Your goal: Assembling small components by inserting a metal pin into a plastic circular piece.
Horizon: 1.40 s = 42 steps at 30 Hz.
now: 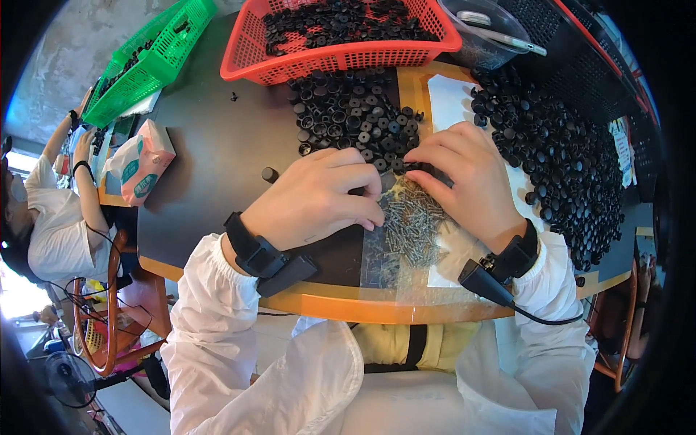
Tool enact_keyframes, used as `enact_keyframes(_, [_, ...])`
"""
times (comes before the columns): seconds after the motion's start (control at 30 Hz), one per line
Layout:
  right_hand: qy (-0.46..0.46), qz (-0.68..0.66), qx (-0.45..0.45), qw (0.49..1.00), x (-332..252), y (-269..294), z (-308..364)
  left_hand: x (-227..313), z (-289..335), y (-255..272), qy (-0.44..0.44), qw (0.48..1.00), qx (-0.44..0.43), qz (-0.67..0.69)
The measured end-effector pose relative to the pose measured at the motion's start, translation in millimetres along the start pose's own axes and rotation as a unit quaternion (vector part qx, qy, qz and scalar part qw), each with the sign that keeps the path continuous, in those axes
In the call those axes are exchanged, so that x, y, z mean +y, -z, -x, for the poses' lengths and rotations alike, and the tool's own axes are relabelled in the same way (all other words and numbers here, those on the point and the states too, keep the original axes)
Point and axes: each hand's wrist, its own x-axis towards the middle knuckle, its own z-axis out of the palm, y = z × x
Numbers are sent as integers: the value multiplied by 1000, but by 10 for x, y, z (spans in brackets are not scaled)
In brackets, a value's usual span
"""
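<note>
My left hand (313,190) is curled over the left edge of a pile of small metal screws (415,230). Its thumb and fingertips come together there, and whatever they may pinch is too small to make out. Across the pile, my right hand (473,174) bends its thumb and index finger around a small black round plastic part at the pile's upper edge. Just beyond both hands lies a heap of black round plastic parts (355,119), some hollow, some discs with a centre hole. A single black part (270,175) sits beside my left hand.
A red basket (341,56) of black parts stands at the back, near a clear tub (489,43) holding a phone. Black round caps (558,159) are heaped on the right. At left are a tissue pack (145,165), a green basket (156,61) and another person (65,210).
</note>
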Motion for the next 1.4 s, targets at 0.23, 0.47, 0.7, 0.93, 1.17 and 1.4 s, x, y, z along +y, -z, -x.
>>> enact_keyframes(0.23, [-39,-155,33,987,3,-2,46,37,-23,-60,21,999,-18,26])
enact_keyframes(0.47, [-200,-433,16,879,-162,17,63,43,-42,7,103,973,163,130])
enact_keyframes(0.7, [-196,-469,-14,861,-172,13,116,103,-87,-155,149,902,232,333])
enact_keyframes(0.93, [-191,-483,-28,854,-195,14,124,138,-89,-155,159,927,227,254])
enact_keyframes(1.17, [-208,-575,-17,791,-184,-23,125,107,-44,-172,149,947,220,179])
enact_keyframes(1.4, [-228,-594,19,771,-101,-23,147,-54,-22,292,66,987,61,-133])
